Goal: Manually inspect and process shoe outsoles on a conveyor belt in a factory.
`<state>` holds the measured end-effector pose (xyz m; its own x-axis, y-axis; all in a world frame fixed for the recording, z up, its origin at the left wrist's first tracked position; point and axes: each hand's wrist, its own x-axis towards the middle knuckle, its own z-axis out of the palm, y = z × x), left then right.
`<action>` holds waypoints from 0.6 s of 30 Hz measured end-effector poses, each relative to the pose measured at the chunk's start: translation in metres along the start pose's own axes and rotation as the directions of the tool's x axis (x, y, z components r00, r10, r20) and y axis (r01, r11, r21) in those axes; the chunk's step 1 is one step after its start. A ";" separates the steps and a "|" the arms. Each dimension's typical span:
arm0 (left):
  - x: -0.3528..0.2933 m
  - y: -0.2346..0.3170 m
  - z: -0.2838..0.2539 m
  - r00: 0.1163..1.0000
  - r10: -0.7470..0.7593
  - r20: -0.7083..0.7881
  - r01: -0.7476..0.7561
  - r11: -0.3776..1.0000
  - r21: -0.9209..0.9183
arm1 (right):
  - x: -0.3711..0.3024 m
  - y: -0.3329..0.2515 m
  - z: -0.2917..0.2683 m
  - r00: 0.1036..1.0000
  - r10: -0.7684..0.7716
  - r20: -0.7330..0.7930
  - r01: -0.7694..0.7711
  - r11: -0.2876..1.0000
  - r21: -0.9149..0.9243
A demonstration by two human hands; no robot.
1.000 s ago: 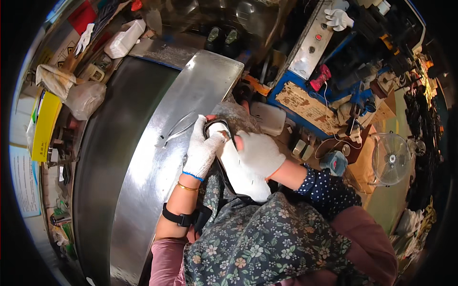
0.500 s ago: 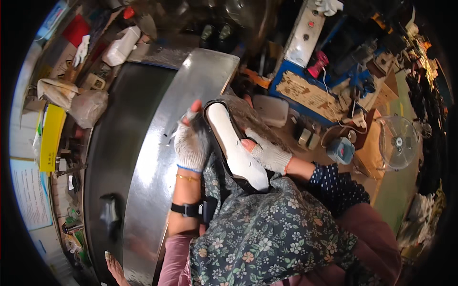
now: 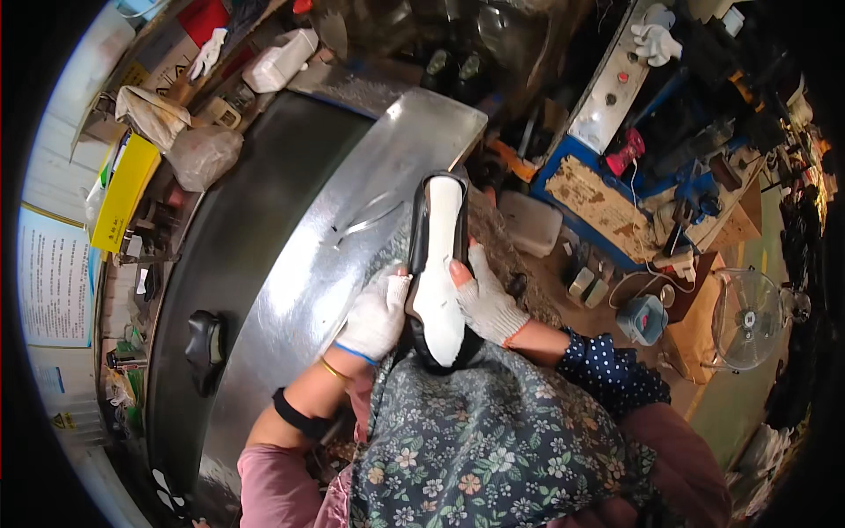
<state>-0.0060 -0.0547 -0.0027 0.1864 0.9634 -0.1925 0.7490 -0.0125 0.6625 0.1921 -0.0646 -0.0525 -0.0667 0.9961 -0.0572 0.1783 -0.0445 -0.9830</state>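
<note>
A black shoe upper with a white insole (image 3: 443,290) on its underside lies sole up over my lap, its narrow end pointing away from me. My left hand (image 3: 377,319), in a fingerless white knit glove, holds its left edge with the thumb at the rim. On the opposite side my right hand (image 3: 491,304), gloved alike, grips it with the thumb resting on the white surface. A floral apron (image 3: 475,431) spreads beneath the shoe.
To my left runs a dark conveyor belt (image 3: 255,194) with another black shoe (image 3: 204,349) on it. A shiny metal ledge (image 3: 308,255) borders the belt. At right stand a blue-framed machine table (image 3: 598,198), a blue container (image 3: 642,319) and a clear fan (image 3: 748,319).
The shoe has turned more upright in view. My left hand, blurred with its thumb raised before, has come down onto the shoe's left edge. The view has shifted, and the hand at lower left has mostly gone.
</note>
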 end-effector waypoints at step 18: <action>0.113 0.053 -0.027 0.881 0.216 0.421 0.355 0.289 -0.889 | 0.080 -0.029 -0.042 0.958 0.221 0.181 -0.286 0.731 0.620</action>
<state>0.0376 0.0606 0.0305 0.5936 0.7333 -0.3316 -0.2833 0.5761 0.7667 0.2228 0.0191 -0.0208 -0.2021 0.9310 -0.3040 -0.4588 -0.3642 -0.8105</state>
